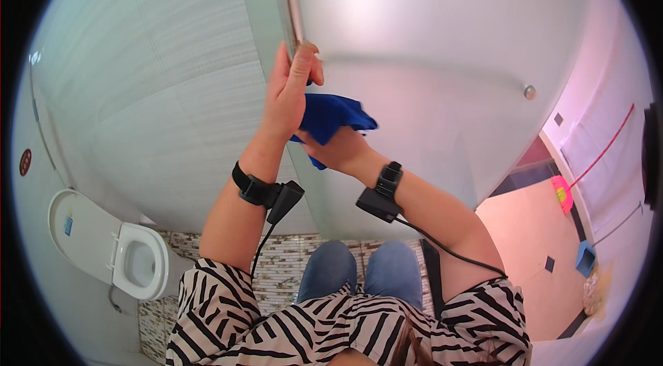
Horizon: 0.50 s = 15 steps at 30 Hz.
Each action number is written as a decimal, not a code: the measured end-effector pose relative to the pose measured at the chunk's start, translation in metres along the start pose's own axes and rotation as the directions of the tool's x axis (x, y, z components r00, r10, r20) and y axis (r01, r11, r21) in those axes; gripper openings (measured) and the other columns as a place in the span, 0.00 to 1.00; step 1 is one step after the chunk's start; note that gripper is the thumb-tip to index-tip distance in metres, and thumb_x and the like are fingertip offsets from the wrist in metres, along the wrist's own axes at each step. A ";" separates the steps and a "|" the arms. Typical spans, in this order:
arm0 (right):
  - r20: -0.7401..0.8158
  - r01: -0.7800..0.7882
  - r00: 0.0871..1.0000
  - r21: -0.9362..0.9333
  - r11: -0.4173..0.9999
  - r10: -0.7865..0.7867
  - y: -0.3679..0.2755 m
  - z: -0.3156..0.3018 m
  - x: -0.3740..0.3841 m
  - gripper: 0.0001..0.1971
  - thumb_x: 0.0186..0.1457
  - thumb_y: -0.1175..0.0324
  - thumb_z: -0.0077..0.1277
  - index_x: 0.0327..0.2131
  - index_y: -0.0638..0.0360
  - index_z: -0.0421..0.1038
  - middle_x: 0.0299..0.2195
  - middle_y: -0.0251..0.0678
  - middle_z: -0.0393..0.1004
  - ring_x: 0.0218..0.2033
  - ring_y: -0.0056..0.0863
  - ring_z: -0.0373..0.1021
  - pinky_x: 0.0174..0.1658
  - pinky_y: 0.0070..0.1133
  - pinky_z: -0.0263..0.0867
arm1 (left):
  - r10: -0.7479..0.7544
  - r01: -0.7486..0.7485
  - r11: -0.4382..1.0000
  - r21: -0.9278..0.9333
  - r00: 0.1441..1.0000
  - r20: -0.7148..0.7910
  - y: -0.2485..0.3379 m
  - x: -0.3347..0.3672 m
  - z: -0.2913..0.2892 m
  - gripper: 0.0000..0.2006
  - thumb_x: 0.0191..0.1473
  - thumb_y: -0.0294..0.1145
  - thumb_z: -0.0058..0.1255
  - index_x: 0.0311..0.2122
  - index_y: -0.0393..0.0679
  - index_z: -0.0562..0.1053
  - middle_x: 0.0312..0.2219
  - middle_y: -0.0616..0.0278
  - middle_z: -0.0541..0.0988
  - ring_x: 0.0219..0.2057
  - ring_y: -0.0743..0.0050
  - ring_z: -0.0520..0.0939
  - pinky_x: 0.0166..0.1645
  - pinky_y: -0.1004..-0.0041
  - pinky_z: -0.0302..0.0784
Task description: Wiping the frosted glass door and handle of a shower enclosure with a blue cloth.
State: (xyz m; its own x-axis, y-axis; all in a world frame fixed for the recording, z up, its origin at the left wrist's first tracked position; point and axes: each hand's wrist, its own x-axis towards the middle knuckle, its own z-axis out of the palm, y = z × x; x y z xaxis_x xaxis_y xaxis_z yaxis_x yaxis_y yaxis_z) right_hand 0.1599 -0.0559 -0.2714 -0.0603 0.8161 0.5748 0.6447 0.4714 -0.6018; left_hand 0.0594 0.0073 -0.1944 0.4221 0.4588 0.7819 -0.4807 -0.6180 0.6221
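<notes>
My left hand (292,86) is up at the edge of a frosted glass door (428,27), its fingers and thumb closed about the narrow vertical metal edge strip (293,3). Just below it, my right hand (340,150) grips a blue cloth (335,116). The cloth is bunched against the strip, close to my left wrist, and one corner hangs out to the right over the glass. My right fingertips are hidden behind the cloth and the left forearm. Both wrists wear black straps with small black boxes and cables.
At the lower left stands a white toilet (141,262), lid raised. A metal knob (530,92) ends a bar on the door. Beyond the door, on the right, are a pink broom (563,193) and a blue dustpan (585,259). Patterned tiles (276,255) cover the near floor.
</notes>
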 end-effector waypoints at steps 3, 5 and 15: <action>-0.036 0.306 0.932 -0.453 0.837 -0.360 0.032 0.028 0.001 0.15 0.61 0.59 0.45 0.45 0.56 0.69 0.36 0.43 0.74 0.38 0.42 0.71 0.42 0.31 0.67 | 0.003 -0.003 1.000 -0.028 1.000 0.007 -0.003 0.003 -0.001 0.14 0.67 0.43 0.34 0.41 0.43 0.65 0.22 0.69 0.66 0.28 0.78 0.67 0.49 0.69 0.66; -0.080 0.136 0.985 -0.189 0.972 -0.154 0.030 0.037 -0.002 0.15 0.61 0.58 0.45 0.47 0.54 0.69 0.39 0.41 0.75 0.39 0.43 0.71 0.42 0.31 0.67 | 0.005 -0.005 1.000 -0.029 1.000 0.009 -0.001 0.003 -0.003 0.14 0.67 0.42 0.34 0.41 0.42 0.65 0.22 0.69 0.66 0.28 0.78 0.66 0.49 0.69 0.66; -0.020 0.061 0.998 -0.103 0.993 -0.063 0.078 -0.009 -0.073 0.16 0.57 0.62 0.50 0.49 0.50 0.72 0.46 0.40 0.73 0.46 0.37 0.71 0.49 0.31 0.66 | -0.027 0.028 0.999 -0.025 0.999 0.023 0.003 0.004 0.002 0.13 0.67 0.42 0.33 0.39 0.43 0.64 0.22 0.69 0.66 0.27 0.78 0.65 0.47 0.69 0.65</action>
State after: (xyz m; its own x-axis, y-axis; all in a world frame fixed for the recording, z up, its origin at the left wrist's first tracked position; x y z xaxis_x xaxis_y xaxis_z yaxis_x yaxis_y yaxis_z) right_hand 0.2214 -0.0817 -0.3552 -0.0855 0.7776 0.6229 0.7147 0.4835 -0.5054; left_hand 0.0609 0.0060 -0.1897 0.4523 0.4607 0.7637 -0.4878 -0.5890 0.6443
